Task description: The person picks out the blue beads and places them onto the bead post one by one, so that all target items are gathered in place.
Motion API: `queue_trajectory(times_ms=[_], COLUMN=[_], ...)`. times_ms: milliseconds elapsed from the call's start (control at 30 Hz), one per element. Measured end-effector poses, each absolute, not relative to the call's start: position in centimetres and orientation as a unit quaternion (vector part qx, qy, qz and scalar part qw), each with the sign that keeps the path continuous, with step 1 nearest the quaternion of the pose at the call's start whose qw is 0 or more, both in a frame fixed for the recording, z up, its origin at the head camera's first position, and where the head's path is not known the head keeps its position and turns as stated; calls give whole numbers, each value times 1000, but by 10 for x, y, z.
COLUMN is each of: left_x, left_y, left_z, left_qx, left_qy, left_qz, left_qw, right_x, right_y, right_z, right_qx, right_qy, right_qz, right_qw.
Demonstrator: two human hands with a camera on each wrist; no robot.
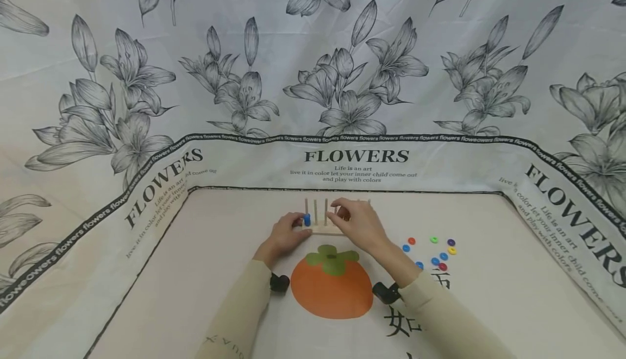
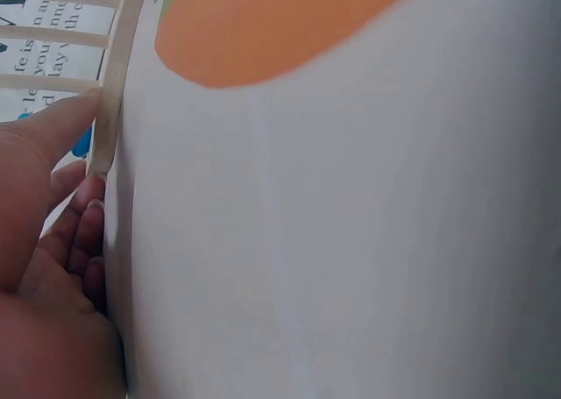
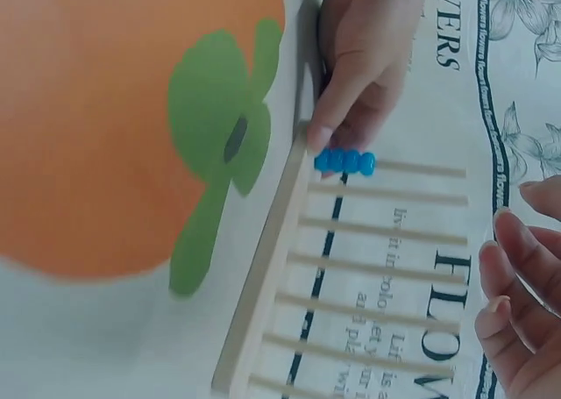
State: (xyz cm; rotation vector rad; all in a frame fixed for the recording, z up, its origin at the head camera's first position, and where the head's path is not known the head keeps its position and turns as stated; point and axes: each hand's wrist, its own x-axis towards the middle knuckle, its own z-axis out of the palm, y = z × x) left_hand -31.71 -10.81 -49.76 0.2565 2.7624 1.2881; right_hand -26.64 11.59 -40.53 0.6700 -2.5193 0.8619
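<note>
A wooden peg rack [image 3: 276, 245] with a row of upright pegs stands on the tabletop. Several blue beads [image 3: 344, 161] are stacked on its leftmost peg. At that end, my left hand [image 1: 288, 232] grips the base, the thumb on its front and the fingers curled around the end, as the left wrist view shows. My right hand [image 1: 359, 223] is raised by the pegs farther right, covering some of them in the head view. Its fingers [image 3: 517, 250] are loosely bent, with nothing between them in the right wrist view.
Loose coloured beads, among them a red bead [image 1: 442, 266], a green bead [image 1: 433, 239] and a purple bead [image 1: 451, 243], lie right of my right hand. An orange persimmon print [image 1: 332, 288] marks the tabletop between my forearms. A flower-printed cloth [image 1: 352, 163] rises behind the rack.
</note>
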Motion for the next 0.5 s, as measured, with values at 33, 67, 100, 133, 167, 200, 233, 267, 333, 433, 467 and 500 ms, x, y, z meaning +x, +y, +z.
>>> queue_trajectory(times_ms=[33, 67, 100, 133, 167, 200, 233, 267, 333, 433, 467, 500], left_x=[-317, -317, -317, -317, -317, -317, -317, -317, -317, -316, -316, -315], left_y=[-108, -108, -107, -107, -107, -107, -106, -106, -106, -106, -106, -106], left_z=[-497, -497, -497, -497, -496, -497, -496, -496, -496, -496, -496, -497], left_qx=[84, 86, 88, 89, 91, 92, 91, 91, 88, 83, 84, 86], left_qy=[903, 904, 905, 905, 906, 907, 907, 906, 904, 902, 902, 903], left_qz=[419, 418, 415, 413, 412, 410, 409, 412, 416, 421, 421, 420], left_qw=[42, 39, 39, 39, 37, 37, 37, 35, 36, 38, 39, 39], right_x=[-264, -262, -260, -258, -257, -255, -254, -252, -250, -247, -246, -244], right_y=[122, 127, 133, 138, 144, 149, 155, 160, 172, 188, 194, 199], right_z=[-404, -403, -402, -401, -400, -399, -399, -399, -400, -402, -402, -403], right_qx=[242, 245, 246, 248, 249, 252, 254, 255, 260, 264, 262, 260], right_qy=[-898, -897, -897, -897, -897, -898, -899, -900, -901, -905, -907, -909], right_qz=[311, 314, 317, 316, 315, 313, 310, 305, 294, 280, 276, 272], right_qw=[194, 191, 187, 184, 182, 180, 180, 179, 182, 182, 180, 178])
